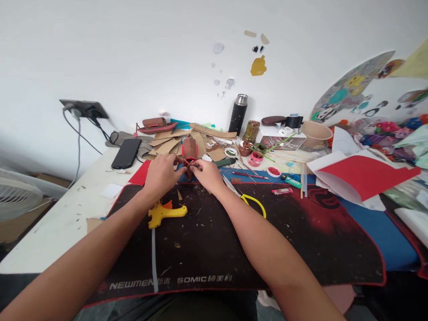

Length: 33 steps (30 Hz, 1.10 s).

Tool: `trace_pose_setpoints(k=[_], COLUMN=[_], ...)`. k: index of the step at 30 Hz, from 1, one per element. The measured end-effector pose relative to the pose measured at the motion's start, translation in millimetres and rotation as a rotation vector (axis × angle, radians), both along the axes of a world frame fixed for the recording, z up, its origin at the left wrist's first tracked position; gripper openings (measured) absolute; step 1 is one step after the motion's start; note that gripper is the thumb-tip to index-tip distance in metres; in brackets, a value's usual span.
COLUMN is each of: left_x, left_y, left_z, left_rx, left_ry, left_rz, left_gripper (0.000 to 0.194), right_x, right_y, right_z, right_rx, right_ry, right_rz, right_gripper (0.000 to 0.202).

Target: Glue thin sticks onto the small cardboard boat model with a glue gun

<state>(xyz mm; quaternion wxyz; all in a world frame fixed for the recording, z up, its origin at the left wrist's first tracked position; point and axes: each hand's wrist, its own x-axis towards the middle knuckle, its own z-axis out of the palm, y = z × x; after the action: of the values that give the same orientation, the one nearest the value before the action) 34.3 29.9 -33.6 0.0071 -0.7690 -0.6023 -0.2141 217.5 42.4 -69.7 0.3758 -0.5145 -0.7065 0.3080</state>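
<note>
Between my two hands is a small brown model boat (pixel 190 147) with red edges, its near end pointing toward me. My left hand (pixel 163 171) pinches its near end from the left. From the right, the fingertips of my right hand (pixel 207 175) close on the same red-edged end, and they hide part of it. Below my left wrist, a yellow glue gun (pixel 169 213) lies on the dark mat (pixel 200 249), with a long pale glue stick (pixel 154 258) coming out of it. Beside my right forearm lie scissors (pixel 256 203) with yellow handles.
A similar model boat (pixel 157 127) stands at the back left, near cardboard scraps (pixel 167 145) and a phone (pixel 126 153). A black flask (pixel 239 115), paint jars (pixel 256 159) and a bowl (pixel 316 131) line the back. Red paper (pixel 368 176) lies to the right.
</note>
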Motion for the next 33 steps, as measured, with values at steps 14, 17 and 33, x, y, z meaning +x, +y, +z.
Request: trace_pose_setpoints(k=[14,17,33], left_x=[6.4,8.2,11.9], left_y=[-0.5,-1.5,-2.8], left_z=[-4.2,-3.9,-2.6], left_rx=[0.01,0.012,0.003], left_ry=[0.02,0.019,0.025], left_rz=[-0.042,-0.038,-0.007], left_gripper=[0.014,0.015,0.013], right_x=[-0.7,-0.7,2.0], right_y=[-0.3,0.5,3.8], right_z=[-0.8,-2.5,-4.9], right_rx=[-0.084,-0.114,-0.147], right_ry=[0.141,0.191,0.265], right_rz=[0.009,0.009,0.028], right_gripper=[0.012,0.012,0.01])
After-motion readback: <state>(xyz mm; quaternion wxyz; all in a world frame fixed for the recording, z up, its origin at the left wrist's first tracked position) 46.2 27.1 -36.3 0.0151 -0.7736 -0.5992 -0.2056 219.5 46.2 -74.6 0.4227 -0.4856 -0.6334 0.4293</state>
